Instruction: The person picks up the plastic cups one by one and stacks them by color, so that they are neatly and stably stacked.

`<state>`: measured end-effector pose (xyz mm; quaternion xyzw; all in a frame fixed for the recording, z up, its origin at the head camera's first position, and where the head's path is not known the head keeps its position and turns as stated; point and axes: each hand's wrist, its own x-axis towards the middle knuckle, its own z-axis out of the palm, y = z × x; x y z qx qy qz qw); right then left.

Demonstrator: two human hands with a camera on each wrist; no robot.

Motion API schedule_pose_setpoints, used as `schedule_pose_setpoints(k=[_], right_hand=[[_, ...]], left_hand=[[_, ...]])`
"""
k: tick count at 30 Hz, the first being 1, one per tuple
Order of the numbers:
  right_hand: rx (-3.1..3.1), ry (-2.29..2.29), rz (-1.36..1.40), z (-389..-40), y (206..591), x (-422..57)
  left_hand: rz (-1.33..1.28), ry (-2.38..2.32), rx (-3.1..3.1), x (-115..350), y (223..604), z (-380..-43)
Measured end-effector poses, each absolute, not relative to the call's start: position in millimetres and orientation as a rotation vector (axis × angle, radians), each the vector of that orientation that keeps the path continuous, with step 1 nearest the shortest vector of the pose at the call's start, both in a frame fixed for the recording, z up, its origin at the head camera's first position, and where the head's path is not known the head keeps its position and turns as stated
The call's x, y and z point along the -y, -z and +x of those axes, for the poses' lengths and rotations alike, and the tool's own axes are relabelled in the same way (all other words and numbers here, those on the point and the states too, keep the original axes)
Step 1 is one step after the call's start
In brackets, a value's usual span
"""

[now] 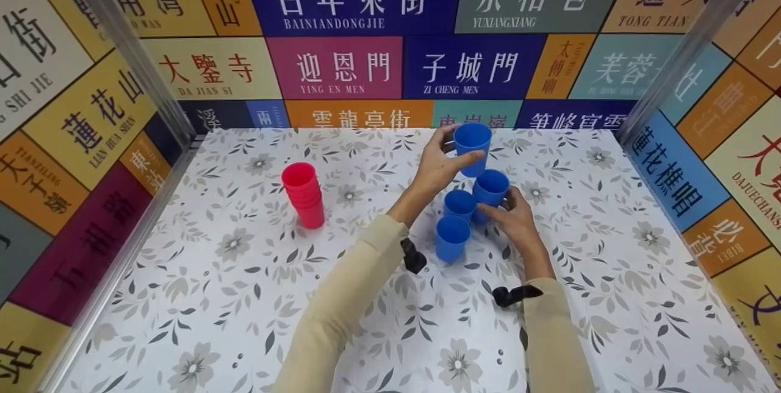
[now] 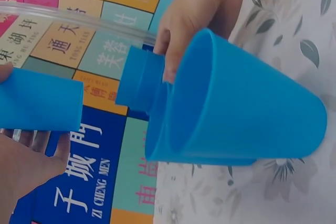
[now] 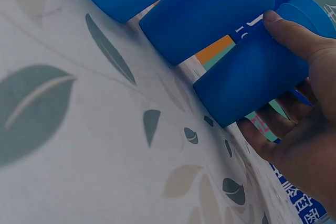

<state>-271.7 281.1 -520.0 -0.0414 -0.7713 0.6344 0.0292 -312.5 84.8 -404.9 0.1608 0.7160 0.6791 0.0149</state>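
Note:
My left hand (image 1: 434, 166) grips a single blue cup (image 1: 471, 147) by its side, raised above the other cups with its mouth upward. Lower and to the right, my right hand (image 1: 517, 217) holds a nested stack of blue cups (image 1: 490, 185), thumb on the near side and fingers behind. Its doubled rims show in the right wrist view, where the stack's base (image 3: 223, 108) is close to the tabletop. Two more upright blue cups, a middle one (image 1: 459, 204) and a nearer one (image 1: 451, 243), stand just left of that stack.
A nested stack of red cups (image 1: 311, 213) stands to the left on the floral-patterned table (image 1: 244, 295). Panels with large lettering (image 1: 341, 69) wall the back and both sides. Clear corner posts (image 1: 137, 57) rise at the table's far corners.

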Motion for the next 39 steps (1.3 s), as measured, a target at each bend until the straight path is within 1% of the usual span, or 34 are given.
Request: schedule_pose_setpoints(k=[8, 12, 17, 19, 28, 39], right_hand=[[2.36, -1.959, -0.126, -272, 522, -281], [2.375, -1.993, -0.142, -266, 512, -277], [2.399, -1.997, -0.135, -268, 514, -279], [2.4, -1.987, -0.131, -272, 522, -282], [2.428, -1.983, -0.155, -273, 520, -283], [2.432, -1.997, -0.124, -255, 491, -272]], left_hand=[[0.493, -2.069, -2.22, -94, 397, -306], [0.502, -2.051, -2.205, -97, 400, -304], [0.529, -2.029, -2.199, -102, 404, -302], [0.547, -2.022, -2.187, -104, 404, -302], [0.594, -1.983, -2.164, -109, 409, -302], [0.645, -1.98, -2.143, -111, 418, -305]])
